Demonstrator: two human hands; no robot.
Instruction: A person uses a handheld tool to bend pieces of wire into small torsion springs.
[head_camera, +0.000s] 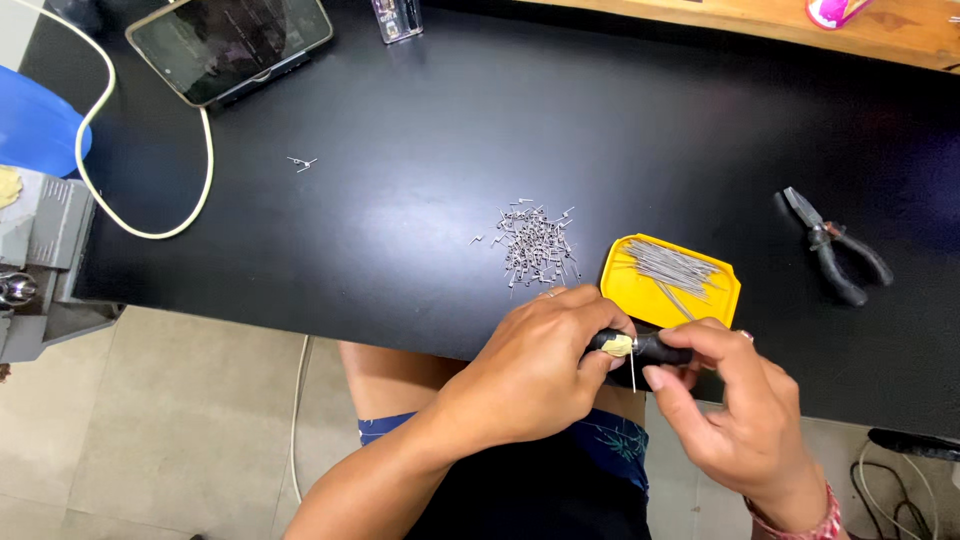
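Note:
My left hand (545, 365) and my right hand (735, 400) meet at the near edge of the black table (400, 150). Together they grip a small black-handled tool (645, 347) with a yellowish tip. A thin straight wire (633, 372) hangs down from the tool between my fingers. Just beyond my hands lies a yellow tray (630, 285) holding several straight wires (675, 268). Left of the tray sits a pile of small bent wire pieces (535, 245).
Black-handled pliers (835, 250) lie at the right. A phone (230, 42) leans at the back left, with a cream cable (150, 232) looping near it. One stray bent wire (302, 163) lies apart. A grey machine (40, 260) stands off the table's left edge.

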